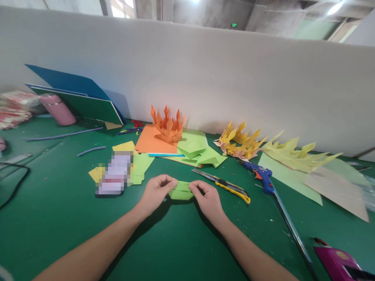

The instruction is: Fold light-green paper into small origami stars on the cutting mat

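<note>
A small folded green paper piece lies on the green table between my hands. My left hand pinches its left end with curled fingers. My right hand pinches its right end the same way. Behind it stands a folded orange paper crown on an orange sheet, with several folded green pieces beside it.
A yellow utility knife lies just right of my right hand. A blue glue gun and a long metal ruler lie further right. Yellow folded shapes, loose sheets, a pink bottle and a white partition wall are behind.
</note>
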The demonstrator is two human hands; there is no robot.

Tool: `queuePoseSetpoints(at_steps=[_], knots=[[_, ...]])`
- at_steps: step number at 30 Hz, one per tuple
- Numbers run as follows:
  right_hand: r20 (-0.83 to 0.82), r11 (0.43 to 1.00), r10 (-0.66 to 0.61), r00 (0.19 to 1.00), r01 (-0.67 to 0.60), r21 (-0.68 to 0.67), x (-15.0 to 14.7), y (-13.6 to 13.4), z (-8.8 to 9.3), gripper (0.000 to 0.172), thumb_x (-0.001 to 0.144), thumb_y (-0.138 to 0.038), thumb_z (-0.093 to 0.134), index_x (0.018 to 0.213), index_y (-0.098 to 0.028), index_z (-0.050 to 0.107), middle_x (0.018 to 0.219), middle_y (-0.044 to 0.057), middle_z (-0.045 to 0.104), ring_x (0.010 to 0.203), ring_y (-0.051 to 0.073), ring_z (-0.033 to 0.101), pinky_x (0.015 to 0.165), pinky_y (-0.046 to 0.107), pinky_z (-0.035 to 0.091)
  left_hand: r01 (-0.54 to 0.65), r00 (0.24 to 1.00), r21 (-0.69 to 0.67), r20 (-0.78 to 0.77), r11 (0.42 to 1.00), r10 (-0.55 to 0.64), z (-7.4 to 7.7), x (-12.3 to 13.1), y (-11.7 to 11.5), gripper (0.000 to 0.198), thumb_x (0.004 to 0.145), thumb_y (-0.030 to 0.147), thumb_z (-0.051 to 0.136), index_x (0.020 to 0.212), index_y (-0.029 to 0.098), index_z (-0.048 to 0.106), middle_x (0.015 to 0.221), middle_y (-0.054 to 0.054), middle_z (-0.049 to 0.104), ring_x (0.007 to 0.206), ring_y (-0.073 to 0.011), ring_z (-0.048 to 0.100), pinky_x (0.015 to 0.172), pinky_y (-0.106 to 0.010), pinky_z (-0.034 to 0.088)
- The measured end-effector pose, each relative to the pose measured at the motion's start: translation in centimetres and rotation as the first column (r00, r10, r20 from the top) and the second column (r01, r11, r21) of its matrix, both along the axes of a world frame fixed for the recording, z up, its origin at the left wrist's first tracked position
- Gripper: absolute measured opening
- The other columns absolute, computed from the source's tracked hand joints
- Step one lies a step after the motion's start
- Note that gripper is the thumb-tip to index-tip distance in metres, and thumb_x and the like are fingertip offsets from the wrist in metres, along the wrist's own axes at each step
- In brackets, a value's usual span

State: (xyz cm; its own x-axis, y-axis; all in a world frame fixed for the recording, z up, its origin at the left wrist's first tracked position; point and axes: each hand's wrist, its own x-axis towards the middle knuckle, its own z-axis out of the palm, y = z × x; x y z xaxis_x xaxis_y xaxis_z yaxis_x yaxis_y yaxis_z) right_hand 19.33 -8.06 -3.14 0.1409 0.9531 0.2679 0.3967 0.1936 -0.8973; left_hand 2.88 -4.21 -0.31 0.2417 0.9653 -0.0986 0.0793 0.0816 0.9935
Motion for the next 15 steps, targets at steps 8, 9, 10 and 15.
queuePoseSetpoints(at_steps=[8,9,10,15], knots=[[0.005,0.996,0.072,0.997,-0.072,0.045,-0.07,-0.24,0.37,0.021,0.080,-0.035,0.052,0.083,-0.020,0.067,0.079,0.004,0.069,0.073,0.019,0.061,0.068,0.029,0.047,-0.009,1.000,0.052,-0.001,0.999,0.009,0.07,0.13,-0.18,0.021,0.063,0.039,0.068,0.065,0.018,0.067,0.062,0.000,0.064,0.059,-0.0144,0.055,0.059,-0.025,0.044],[0.012,0.995,0.083,0.996,-0.083,0.046,-0.13,-0.31,0.47,0.019,0.078,-0.034,0.055,0.084,-0.020,0.066,0.080,0.004,0.069,0.074,0.019,0.061,0.068,0.029,0.048,0.013,0.999,0.084,-0.032,0.996,-0.011,0.08,0.17,-0.24,0.019,0.065,0.037,0.067,0.067,0.018,0.068,0.066,-0.002,0.067,0.064,-0.0162,0.058,0.063,-0.027,0.046],[0.025,0.995,0.084,0.996,-0.085,0.053,-0.18,-0.35,0.55,0.016,0.077,-0.032,0.058,0.083,-0.020,0.066,0.080,0.003,0.069,0.073,0.019,0.061,0.068,0.029,0.048,0.049,0.997,0.129,-0.067,0.990,-0.041,0.08,0.17,-0.28,0.017,0.067,0.035,0.065,0.068,0.019,0.069,0.070,-0.003,0.069,0.068,-0.0176,0.060,0.066,-0.028,0.047],[0.130,0.977,0.062,0.990,-0.087,0.197,-0.05,-0.18,0.47,0.014,0.078,-0.019,0.056,0.071,-0.022,0.067,0.075,0.003,0.069,0.075,0.019,0.060,0.073,0.033,0.046,0.330,0.925,0.479,-0.337,0.814,-0.177,0.05,-0.72,0.24,0.018,0.080,0.025,0.055,0.077,0.023,0.072,0.082,-0.004,0.071,0.078,-0.0178,0.063,0.077,-0.031,0.047]])
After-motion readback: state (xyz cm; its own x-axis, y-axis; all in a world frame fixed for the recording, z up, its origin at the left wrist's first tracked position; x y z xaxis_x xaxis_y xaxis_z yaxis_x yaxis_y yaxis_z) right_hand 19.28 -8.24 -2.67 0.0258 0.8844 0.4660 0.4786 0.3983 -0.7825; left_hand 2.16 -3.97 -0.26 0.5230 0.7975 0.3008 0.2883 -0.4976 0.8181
